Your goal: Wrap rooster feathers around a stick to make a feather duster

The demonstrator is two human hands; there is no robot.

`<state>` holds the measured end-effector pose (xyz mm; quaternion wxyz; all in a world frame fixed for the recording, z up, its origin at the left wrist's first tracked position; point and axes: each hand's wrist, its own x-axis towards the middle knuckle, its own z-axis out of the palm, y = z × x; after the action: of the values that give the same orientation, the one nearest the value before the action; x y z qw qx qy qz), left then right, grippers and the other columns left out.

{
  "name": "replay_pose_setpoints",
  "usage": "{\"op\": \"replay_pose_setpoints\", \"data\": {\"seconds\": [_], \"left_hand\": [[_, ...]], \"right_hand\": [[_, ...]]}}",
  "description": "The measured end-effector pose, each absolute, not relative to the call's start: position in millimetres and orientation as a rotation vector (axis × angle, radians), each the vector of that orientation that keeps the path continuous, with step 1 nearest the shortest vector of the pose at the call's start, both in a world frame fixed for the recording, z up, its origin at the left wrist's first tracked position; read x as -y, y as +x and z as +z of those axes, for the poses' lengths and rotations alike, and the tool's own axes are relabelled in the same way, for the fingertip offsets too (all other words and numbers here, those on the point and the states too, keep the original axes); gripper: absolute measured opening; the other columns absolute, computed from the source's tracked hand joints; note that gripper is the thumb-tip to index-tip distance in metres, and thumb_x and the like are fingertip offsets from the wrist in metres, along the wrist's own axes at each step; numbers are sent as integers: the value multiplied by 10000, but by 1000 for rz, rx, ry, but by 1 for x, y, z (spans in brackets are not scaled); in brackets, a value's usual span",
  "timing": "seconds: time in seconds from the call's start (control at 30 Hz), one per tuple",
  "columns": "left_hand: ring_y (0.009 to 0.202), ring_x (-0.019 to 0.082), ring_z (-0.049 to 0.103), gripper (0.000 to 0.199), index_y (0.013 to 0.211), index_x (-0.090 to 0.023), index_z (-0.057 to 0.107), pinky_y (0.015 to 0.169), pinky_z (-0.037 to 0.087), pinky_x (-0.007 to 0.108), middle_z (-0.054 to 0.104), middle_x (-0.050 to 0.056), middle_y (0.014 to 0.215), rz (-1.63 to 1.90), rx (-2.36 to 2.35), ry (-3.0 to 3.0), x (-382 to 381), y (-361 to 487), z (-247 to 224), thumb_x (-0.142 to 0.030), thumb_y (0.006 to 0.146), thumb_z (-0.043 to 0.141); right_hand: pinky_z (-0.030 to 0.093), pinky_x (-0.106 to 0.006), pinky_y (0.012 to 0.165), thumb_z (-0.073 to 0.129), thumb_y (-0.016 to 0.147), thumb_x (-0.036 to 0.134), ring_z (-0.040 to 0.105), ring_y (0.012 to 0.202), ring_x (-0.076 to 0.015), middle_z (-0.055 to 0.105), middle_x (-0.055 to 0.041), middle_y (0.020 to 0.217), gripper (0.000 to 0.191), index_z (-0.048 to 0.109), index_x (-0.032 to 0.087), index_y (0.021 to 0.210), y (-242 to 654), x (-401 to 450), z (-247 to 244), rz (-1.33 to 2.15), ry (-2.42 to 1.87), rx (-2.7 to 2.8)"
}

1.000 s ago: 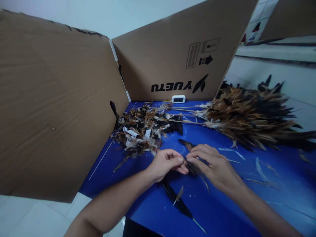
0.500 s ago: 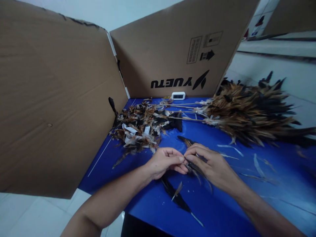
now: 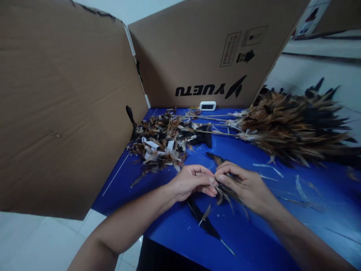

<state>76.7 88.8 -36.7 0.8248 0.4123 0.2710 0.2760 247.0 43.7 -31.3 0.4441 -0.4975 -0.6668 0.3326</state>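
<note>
My left hand (image 3: 196, 182) pinches the base end of a small bunch of dark brown feathers (image 3: 229, 192) above the blue table. Close against it, my right hand (image 3: 239, 184) is also closed on these feathers, fingertips meeting the left ones. The feathers' tips hang down below my right palm. Just beyond my right fingers a dark feather (image 3: 213, 156) pokes out; whether it lies on the table or is held, I cannot tell. Beneath my left hand a long black feather (image 3: 207, 226) with a pale quill lies on the table, a small brown one across it.
A heap of short feathers and white scraps (image 3: 166, 145) lies at the back left. Several feather dusters on thin sticks (image 3: 293, 128) lie at the right. A small white device (image 3: 208, 105) stands by the cardboard wall (image 3: 191, 56). Loose quills (image 3: 301, 188) are scattered on the blue table (image 3: 180, 244).
The view has shifted slightly, so everything sits a little further right. Both hands stay together on the feathers, and my right hand has turned slightly.
</note>
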Motion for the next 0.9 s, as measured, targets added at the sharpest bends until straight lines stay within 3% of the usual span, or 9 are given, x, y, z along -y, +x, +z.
{"op": "replay_pose_setpoints", "data": {"seconds": [0.4, 0.9], "left_hand": [[525, 147, 653, 346, 753, -131, 521, 499, 551, 234, 672, 38, 632, 579, -534, 878, -89, 77, -38, -222, 579, 807], [515, 136, 647, 308, 741, -81, 617, 527, 553, 231, 651, 36, 572, 553, -626, 993, -88, 76, -39, -249, 566, 807]], "right_hand": [[430, -291, 698, 608, 776, 433, 565, 728, -169, 621, -26, 768, 240, 644, 210, 695, 252, -42, -21, 835, -1350, 1669], [416, -296, 705, 549, 827, 346, 565, 731, -165, 620, -16, 740, 209, 629, 211, 688, 246, -41, -20, 731, -1368, 1796]]}}
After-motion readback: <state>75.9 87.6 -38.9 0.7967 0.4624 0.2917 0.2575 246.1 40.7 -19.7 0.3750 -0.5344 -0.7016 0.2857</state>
